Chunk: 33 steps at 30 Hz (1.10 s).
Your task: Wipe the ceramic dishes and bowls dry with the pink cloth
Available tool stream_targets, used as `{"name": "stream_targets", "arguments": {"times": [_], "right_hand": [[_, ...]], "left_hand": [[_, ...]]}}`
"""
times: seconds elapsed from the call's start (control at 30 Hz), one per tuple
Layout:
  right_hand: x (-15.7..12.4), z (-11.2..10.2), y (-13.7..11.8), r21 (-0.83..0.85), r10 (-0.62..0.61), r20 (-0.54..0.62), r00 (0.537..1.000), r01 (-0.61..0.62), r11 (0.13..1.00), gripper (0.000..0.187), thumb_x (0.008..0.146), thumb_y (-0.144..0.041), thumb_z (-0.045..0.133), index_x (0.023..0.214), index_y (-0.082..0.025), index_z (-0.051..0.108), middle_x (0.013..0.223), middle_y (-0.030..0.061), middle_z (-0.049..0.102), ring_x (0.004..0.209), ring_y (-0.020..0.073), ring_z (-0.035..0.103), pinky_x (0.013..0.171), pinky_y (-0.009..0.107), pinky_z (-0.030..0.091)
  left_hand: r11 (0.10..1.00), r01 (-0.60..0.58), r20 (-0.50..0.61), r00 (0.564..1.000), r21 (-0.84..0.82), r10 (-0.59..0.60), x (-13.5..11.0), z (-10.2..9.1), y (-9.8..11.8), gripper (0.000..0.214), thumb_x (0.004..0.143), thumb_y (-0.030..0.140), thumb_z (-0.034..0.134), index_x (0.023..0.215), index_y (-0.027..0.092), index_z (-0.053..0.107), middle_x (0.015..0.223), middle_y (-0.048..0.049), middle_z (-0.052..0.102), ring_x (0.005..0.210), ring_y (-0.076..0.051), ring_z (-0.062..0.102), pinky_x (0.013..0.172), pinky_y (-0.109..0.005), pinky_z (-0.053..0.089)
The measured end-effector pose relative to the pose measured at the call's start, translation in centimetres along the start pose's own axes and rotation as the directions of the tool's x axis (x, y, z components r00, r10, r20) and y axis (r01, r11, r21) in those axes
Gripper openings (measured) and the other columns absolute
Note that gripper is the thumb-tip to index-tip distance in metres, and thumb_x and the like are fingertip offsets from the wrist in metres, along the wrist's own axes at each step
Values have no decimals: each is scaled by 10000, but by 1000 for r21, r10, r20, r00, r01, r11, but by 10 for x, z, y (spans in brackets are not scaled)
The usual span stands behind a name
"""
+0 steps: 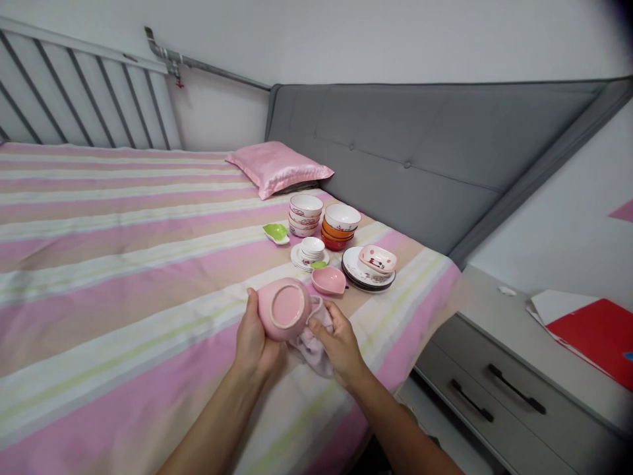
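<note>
My left hand point(254, 336) grips a pink bowl point(284, 307) by its left side, with the round foot ring of its underside facing me. In my right hand point(339, 340) is a pale pink cloth point(315, 346), pressed against the right edge of the bowl. Just beyond lies a pink leaf-shaped dish point(329, 282) on the bed. Behind it are small white bowls point(312, 247) stacked on small plates point(298, 258). To the right, a pink patterned rectangular dish point(378, 258) rests on stacked white plates point(353, 267).
Farther back stand white patterned bowls point(304, 214) and a stack of white and orange bowls point(340, 224), near a green leaf-shaped dish point(275, 233). A pink pillow point(277, 165) lies by the grey headboard point(395, 132). A nightstand point(494, 297) with a red folder point(593, 333) is at right.
</note>
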State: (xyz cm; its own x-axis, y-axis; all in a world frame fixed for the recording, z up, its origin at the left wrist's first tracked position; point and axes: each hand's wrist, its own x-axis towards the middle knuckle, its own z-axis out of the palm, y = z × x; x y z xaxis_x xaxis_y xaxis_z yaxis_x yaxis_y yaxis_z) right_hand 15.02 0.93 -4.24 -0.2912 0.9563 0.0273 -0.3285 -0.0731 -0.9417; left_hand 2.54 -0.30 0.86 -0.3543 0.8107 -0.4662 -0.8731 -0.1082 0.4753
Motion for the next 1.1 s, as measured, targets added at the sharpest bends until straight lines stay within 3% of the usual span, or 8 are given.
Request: {"name": "stream_targets", "arguments": {"times": [0.13,0.4,0.67,0.83,0.97,1.1], "right_hand": [[2,-2,4,21,17,-51,999,-16,1000,372,745,-374,671,1055,-198,561,786,-4,652,607,109,576,604,237,478],[6,-2,1,25,-41,-184,982,46,999,258,779,-375,632,961,-200,581,772,-26,631,659,112,558,642,220,448],[9,-6,-4,122,39,-271,962,-6,993,302,760,-399,647,955,-171,607,803,8,665,710,134,592,666,242,462],[9,-7,-5,173,95,-290,952,-45,984,309,739,-390,671,948,-172,607,773,4,668,651,132,594,599,235,458],[8,-4,-9,257,137,-295,946,-59,965,273,712,-368,692,890,-180,606,724,-8,667,621,139,601,590,248,471],[8,-2,-15,324,142,-273,951,-48,945,219,700,-364,695,819,-199,612,720,-17,678,661,153,630,640,273,498]], "left_hand": [[1000,12,-7,1000,16,-12,-2,0,-1,303,891,350,457,936,117,645,841,-66,717,701,-154,668,664,-269,562],[994,105,69,992,-12,-103,-8,0,-7,329,877,368,482,1045,128,632,858,-80,726,729,-176,680,722,-274,547],[965,225,190,950,138,-248,-11,-3,0,379,864,380,487,1032,74,633,744,-107,719,681,-217,686,730,-324,547],[907,360,185,897,219,-400,-7,-5,2,299,809,283,589,1033,86,610,807,-112,721,743,-233,691,745,-346,551],[901,392,155,894,186,-420,-2,-8,0,220,787,148,604,1005,116,610,790,-78,722,686,-188,689,736,-317,557],[907,402,186,889,124,-419,-1,-9,-2,242,804,180,602,1035,110,607,810,-80,724,702,-176,690,756,-302,555]]}}
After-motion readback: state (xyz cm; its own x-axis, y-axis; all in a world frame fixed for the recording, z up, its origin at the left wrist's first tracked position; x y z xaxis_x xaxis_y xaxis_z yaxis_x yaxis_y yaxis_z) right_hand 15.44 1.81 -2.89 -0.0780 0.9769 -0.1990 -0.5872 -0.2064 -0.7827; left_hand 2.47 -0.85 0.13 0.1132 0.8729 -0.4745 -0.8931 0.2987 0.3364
